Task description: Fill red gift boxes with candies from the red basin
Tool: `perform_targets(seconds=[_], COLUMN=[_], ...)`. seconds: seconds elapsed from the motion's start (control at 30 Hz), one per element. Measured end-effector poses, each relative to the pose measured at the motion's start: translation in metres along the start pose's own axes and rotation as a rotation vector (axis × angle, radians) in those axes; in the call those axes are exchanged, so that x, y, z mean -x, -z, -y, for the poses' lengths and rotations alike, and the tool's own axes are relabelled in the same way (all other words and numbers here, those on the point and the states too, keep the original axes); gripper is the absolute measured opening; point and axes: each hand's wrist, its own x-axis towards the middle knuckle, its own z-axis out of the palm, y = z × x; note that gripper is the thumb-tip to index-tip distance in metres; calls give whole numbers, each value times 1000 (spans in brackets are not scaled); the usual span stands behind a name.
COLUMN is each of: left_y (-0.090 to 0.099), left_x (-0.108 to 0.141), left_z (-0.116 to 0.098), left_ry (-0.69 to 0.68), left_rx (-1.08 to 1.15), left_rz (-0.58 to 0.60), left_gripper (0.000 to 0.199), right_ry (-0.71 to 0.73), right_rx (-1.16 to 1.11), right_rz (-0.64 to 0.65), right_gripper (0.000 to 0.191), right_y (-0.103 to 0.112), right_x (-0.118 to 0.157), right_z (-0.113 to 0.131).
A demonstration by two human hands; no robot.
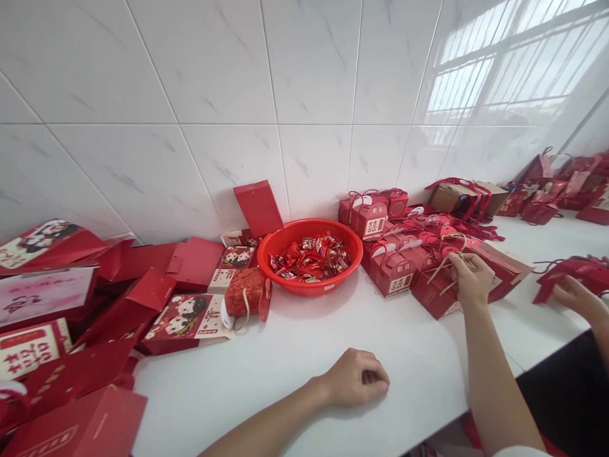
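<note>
My left hand (pixel 358 379) rests on the white table (pixel 295 355) in a loose fist, with no object visible in it. Farther right, my right hand (pixel 472 279) pinches the twisted tan cord handle (pixel 442 270) of a red gift box (pixel 434 293). That box stands on the table, partly hidden behind my hand and wrist. Against its left side are red candy boxes (pixel 392 270) with pale labels. A larger red box (pixel 511 270) lies just behind my right hand.
A red plastic basket (pixel 311 289) of wrapped candies stands near the tiled wall. Many red boxes (pixel 185 320) are heaped at left, beside a small corded box (pixel 247 295). Another person's hand (pixel 578 298) touches a red box (pixel 575 274) at right.
</note>
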Motion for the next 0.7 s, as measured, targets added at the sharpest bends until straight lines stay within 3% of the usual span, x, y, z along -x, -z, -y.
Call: perform_targets(seconds=[0.23, 0.4, 0.53, 0.7], left_y=[-2, 7, 36, 96], left_x=[1, 5, 15, 46], left_z=[-1, -10, -31, -63], left_ry=[-4, 5, -19, -57], left_rx=[-18, 47, 27, -162], left_rz=[-24, 53, 31, -221], left_gripper=[16, 20, 24, 22], right_ry=[27, 128, 269, 408], right_rx=[80, 471, 807, 719], right_rz=[-14, -27, -32, 3], right_gripper=[41, 30, 24, 15], right_y=[-8, -5, 0, -6], right_x=[4, 4, 4, 20], right_z=[3, 5, 12, 41])
